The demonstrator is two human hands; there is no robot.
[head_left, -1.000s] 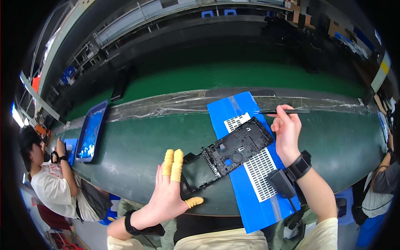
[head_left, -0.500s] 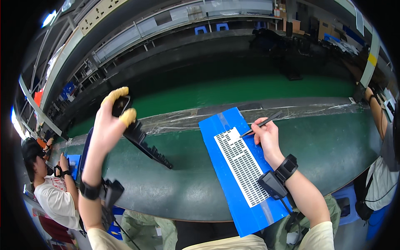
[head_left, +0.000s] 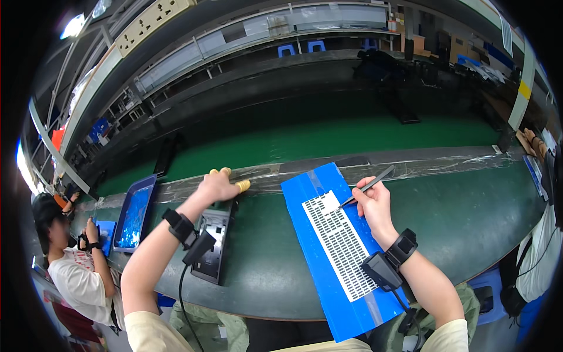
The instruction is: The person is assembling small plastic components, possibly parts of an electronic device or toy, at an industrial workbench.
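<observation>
Nearest you, the blue board (head_left: 328,287) lies at a slant on the green worktable (head_left: 264,258), reaching over its near edge. On it rests the white sheet (head_left: 338,249) with rows of small dark rectangles and a blank patch near its far end. Your right hand (head_left: 375,205) pinches the dark tweezers (head_left: 375,179) between thumb and fingers, their tip at the sheet's far part; whether it touches is too small to tell. To the left, the dark rectangular housing (head_left: 214,243) lies on the table, partly behind your left wrist device (head_left: 193,237). Your left hand (head_left: 218,186), yellow covers on its fingertips, is at the housing's far end; I can't make out whether it grips it. Further left stands the dark blue tray (head_left: 148,205) with shiny blue contents. Beyond runs the green belt (head_left: 305,138), then blue stools (head_left: 316,45).
</observation>
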